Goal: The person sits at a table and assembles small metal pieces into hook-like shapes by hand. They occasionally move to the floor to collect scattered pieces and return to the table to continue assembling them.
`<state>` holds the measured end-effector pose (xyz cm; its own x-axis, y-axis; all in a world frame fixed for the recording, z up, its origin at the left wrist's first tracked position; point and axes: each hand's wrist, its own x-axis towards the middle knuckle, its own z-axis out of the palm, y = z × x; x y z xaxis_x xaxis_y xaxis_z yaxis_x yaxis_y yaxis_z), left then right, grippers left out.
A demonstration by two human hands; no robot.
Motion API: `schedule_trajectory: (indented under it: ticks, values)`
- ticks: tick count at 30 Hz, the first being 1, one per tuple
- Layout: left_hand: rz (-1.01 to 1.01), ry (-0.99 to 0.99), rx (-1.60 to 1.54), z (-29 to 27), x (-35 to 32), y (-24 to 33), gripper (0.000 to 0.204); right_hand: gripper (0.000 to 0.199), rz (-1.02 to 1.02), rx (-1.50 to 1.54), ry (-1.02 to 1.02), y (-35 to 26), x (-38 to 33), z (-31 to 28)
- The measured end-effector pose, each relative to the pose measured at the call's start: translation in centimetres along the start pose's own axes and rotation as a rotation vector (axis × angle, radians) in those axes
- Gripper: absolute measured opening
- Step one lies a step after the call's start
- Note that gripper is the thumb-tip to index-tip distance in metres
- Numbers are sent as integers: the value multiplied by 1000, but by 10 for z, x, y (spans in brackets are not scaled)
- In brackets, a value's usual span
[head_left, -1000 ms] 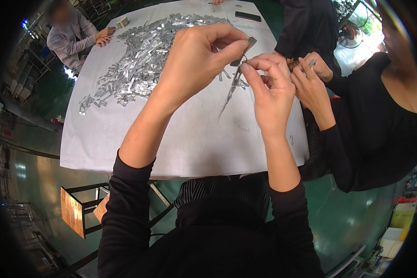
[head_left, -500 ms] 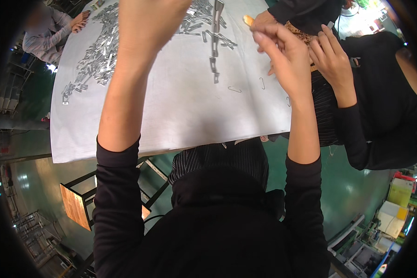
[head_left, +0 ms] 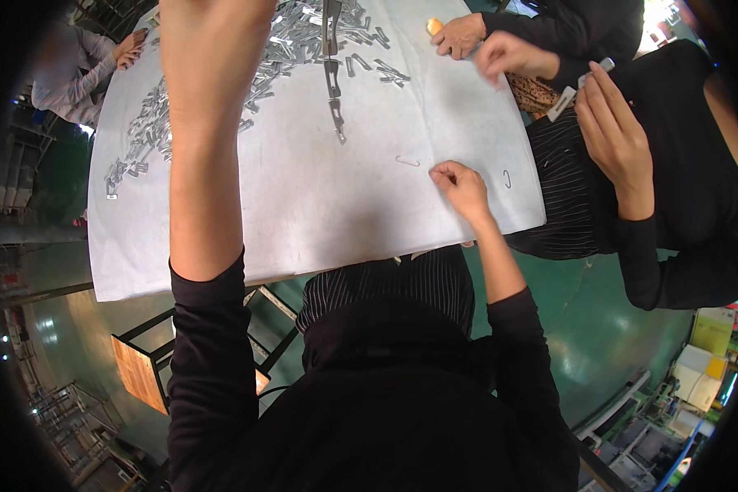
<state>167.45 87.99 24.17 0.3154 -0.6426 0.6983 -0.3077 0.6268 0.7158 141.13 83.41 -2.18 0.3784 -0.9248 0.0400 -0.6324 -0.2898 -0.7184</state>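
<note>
My left arm stretches far up over the white-covered table point(head_left: 303, 213). Only the base of my left hand point(head_left: 217, 20) shows at the top edge; its fingers are cut off. A linked strip of grey metal pieces point(head_left: 334, 90) runs down from the top edge beside that arm. My right hand point(head_left: 461, 187) rests on the cloth near the table's right front, fingers curled together and fingertips touching the cover. A small bent wire clip point(head_left: 407, 161) lies just left of those fingertips. Another wire clip point(head_left: 506, 178) lies just right of the hand.
A heap of several small metal pieces point(head_left: 279, 49) spreads across the far half of the table. A person in black on the right holds a metal piece point(head_left: 564, 100) in one hand point(head_left: 615, 131). Another person's hand point(head_left: 459, 34) holds an orange object. A person sits at the far left point(head_left: 82, 66).
My left arm has risen until the hand passes out of the top edge. My right hand has dropped from in front of me to the cloth. The view has tilted downward.
</note>
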Motion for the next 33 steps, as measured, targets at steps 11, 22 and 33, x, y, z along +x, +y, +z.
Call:
schedule_trajectory:
  ticks: [11, 22, 33]
  values:
    - [-77, 7, 16, 27, 3, -16, 19, 4, -154, -110, 372, -8, -13, 19]
    - [-116, 1, 90, 52, 10, -20, 21, 22, -346, -147, 298, -29, -3, 40]
    - [26, 77, 78, 88, 77, -59, 23, 12, -392, -219, 289, -20, -29, 43]
